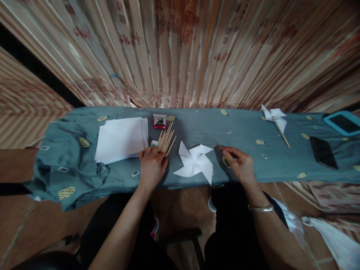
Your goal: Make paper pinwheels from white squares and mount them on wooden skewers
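My left hand is curled over the lower ends of a bundle of thin wooden sticks. A small bottle or tube with a white and green top shows just behind its fingers, partly hidden. My right hand pinches a small pair of scissors, the thin metal tips pointing left. Under those fingers is a yellowish ring; whether it is the scissors' handle or a separate thing, I cannot tell. Between my hands lies a white paper pinwheel without a stick, its blades folded to the middle.
A stack of white paper lies left, near an open red box of small dark pieces. To the right are a pinwheel on a stick, a dark phone and a blue-framed device. A curtain hangs behind the cloth-covered table.
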`<state>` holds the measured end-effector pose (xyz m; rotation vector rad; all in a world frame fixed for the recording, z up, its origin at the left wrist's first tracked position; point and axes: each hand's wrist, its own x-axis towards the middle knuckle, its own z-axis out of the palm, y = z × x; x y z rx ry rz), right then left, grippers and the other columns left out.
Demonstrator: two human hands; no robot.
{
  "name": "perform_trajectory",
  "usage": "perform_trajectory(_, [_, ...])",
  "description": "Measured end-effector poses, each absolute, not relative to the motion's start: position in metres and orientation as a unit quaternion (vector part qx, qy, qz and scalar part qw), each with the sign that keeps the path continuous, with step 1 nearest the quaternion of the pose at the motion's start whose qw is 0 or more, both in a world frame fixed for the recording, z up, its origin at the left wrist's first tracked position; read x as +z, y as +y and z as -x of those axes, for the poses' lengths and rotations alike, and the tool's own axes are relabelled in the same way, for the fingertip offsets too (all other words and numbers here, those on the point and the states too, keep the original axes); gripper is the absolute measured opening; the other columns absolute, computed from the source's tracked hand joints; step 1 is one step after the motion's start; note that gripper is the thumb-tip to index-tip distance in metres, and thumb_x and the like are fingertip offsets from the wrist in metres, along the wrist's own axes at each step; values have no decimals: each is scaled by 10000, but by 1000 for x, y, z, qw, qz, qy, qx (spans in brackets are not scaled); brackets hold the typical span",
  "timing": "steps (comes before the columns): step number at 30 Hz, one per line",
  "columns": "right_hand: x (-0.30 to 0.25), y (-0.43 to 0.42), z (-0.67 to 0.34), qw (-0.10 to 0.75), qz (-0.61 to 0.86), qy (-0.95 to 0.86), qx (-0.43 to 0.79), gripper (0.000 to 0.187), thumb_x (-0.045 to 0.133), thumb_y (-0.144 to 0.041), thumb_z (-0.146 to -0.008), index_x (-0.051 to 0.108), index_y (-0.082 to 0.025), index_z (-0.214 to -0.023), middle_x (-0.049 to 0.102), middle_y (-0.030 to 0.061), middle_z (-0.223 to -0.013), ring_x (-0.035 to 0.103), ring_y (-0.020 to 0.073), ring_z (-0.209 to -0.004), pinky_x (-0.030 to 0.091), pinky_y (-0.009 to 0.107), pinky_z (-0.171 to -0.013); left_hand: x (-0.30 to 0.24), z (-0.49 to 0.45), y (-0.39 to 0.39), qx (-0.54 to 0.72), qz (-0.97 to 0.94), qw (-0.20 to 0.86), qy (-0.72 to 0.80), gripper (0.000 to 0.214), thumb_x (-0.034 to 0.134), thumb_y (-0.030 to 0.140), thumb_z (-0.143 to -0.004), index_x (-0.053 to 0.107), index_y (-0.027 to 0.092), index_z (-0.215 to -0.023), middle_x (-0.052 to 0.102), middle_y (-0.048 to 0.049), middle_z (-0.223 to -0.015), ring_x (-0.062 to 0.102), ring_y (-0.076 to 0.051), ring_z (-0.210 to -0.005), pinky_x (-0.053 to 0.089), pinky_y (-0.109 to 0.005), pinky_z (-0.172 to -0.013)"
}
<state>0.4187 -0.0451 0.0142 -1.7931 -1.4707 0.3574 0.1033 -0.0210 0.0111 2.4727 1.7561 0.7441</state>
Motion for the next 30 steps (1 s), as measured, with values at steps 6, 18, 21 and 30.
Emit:
perform_trajectory(6, [19,-47,-388,386,645,-650,113,253,547,-372,-898,744,-227,-962,754,96,-1060,688,263,-1006,515,464,-946,14,-108,-24,256,-794,23,550,104,628,216,-855,709,208,-920,688,-84,-983,567,-298,-999,381,-464,-859])
perform_trajectory(18, [8,-74,-357,203,543,-814,33,389,406,-152,-945,664,-209,-1230,378,101,-1576,236,312,-1493,338,586,-1113,11,-124,-37,264,-834,59,482,150,575,160,-884,711,207,-927,690,-67,-978,575,-269,-972,396,-461,-890])
perform_trajectory(21, [7,-72,-357,184,538,-822,28,394,391,-143,-953,655,-200,-1240,365,114,-1581,224,311,-1497,335,581,-1106,10,-124,-36,271,-832,52,481,140,591,160,-877,711,203,-934,696,-61,-978,578,-269,-970,395,-457,-890])
perform_trajectory(30, [6,-72,-349,145,529,-836,0,355,389,-120,-959,636,-190,-1203,390,130,-1565,154,281,-1521,350,524,-1079,7,-120,-34,281,-826,35,487,132,598,182,-880,715,207,-935,698,-60,-960,573,-265,-960,376,-439,-866])
